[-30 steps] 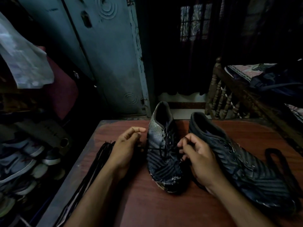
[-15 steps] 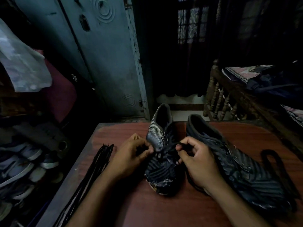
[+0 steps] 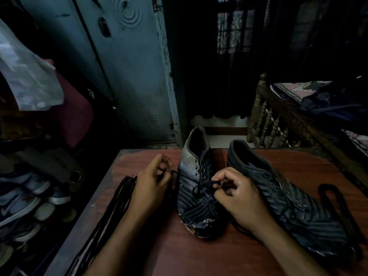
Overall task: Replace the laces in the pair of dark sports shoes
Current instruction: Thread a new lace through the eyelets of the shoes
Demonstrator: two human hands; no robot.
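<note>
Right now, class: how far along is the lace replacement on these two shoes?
Done: seemingly nothing; both shoes look laced. A loose lace lies right of the right shoe. In hand: the left hand and right hand pinch the lace of the left shoe. Left: unlacing and relacing both, likely from the lace bundle.

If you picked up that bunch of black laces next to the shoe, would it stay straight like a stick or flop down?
Probably flop. The bundle of black laces is many thin loose strands lying flat along the table, so it would likely droop over a hand. It looks light, and with nothing visibly tying it, some strands might slip out.
</note>
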